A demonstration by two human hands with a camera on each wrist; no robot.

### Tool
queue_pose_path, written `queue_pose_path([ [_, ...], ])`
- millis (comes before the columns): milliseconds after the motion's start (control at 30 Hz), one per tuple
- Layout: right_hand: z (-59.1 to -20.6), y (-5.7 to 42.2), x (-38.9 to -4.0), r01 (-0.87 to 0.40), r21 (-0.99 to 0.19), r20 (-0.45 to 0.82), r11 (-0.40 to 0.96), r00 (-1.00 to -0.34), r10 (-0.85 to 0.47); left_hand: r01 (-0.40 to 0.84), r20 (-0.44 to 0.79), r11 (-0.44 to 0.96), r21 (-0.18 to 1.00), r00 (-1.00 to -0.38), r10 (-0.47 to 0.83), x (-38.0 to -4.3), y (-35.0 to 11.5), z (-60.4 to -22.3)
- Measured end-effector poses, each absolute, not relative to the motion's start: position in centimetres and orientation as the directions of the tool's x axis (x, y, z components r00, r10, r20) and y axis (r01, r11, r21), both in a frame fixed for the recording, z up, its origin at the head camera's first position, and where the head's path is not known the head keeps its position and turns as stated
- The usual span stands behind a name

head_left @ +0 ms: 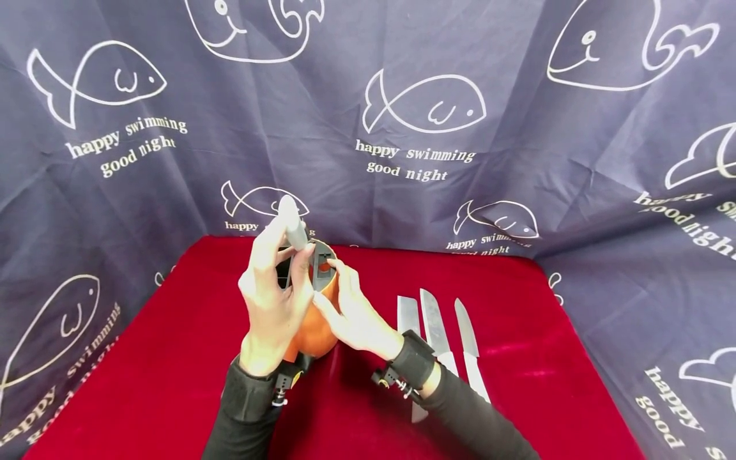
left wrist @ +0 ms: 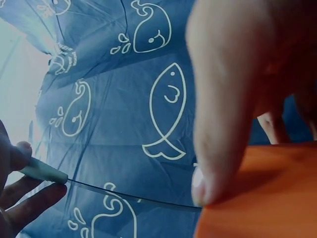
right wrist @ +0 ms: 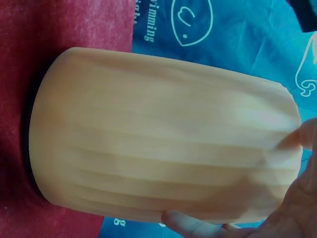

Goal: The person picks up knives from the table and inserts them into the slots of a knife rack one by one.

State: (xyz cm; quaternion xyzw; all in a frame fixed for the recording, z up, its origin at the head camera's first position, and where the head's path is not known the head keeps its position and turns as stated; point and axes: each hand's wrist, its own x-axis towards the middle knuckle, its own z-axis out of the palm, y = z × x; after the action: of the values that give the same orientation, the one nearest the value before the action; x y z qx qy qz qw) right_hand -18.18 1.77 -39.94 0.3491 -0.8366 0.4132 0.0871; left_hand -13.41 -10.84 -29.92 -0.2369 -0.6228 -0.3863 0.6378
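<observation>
An orange, ribbed knife block (head_left: 317, 329) with a grey slotted top (head_left: 324, 276) stands upright on the red cloth. Above it, my left hand (head_left: 269, 291) pinches the pale grey handle of a knife (head_left: 293, 223) between thumb and fingers. The left wrist view shows the thin blade (left wrist: 133, 198) nearly edge-on, reaching to the block's top edge; its tip is hidden. My right hand (head_left: 358, 316) holds the block near the rim, fingers at the top and thumb against the side. In the right wrist view, the block's ribbed side (right wrist: 163, 139) fills the middle.
To the right of the block lie a cleaver (head_left: 407, 314), a broad pointed knife (head_left: 434, 322) and a slimmer knife (head_left: 466, 327), blades pointing away. My right forearm (head_left: 474, 412) partly covers them. A grey-blue curtain (head_left: 402, 211) with fish drawings hangs behind the red-covered table (head_left: 517, 383).
</observation>
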Motion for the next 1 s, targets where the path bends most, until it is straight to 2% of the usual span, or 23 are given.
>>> queue_pose_path([
  [433, -39.9, 1.6, -18.1, -0.606, -0.67, 0.384, 0.429, -0.778, -0.498, 0.755, 0.968, 0.607, 0.247, -0.172, -0.181, -14.7, -11.4, -30.8],
  [733, -40.0, 1.5, -18.1, -0.616, -0.679, 0.407, 0.4, -0.769, -0.493, 0.669, 0.965, 0.696, 0.259, -0.207, -0.16, -16.0, -11.9, -31.6],
  [1000, -39.9, 1.6, -18.1, -0.588, -0.703, 0.377, 0.4, -0.785, -0.492, 0.665, 0.949, 0.69, 0.286, -0.297, -0.108, -17.0, -12.0, -32.6],
])
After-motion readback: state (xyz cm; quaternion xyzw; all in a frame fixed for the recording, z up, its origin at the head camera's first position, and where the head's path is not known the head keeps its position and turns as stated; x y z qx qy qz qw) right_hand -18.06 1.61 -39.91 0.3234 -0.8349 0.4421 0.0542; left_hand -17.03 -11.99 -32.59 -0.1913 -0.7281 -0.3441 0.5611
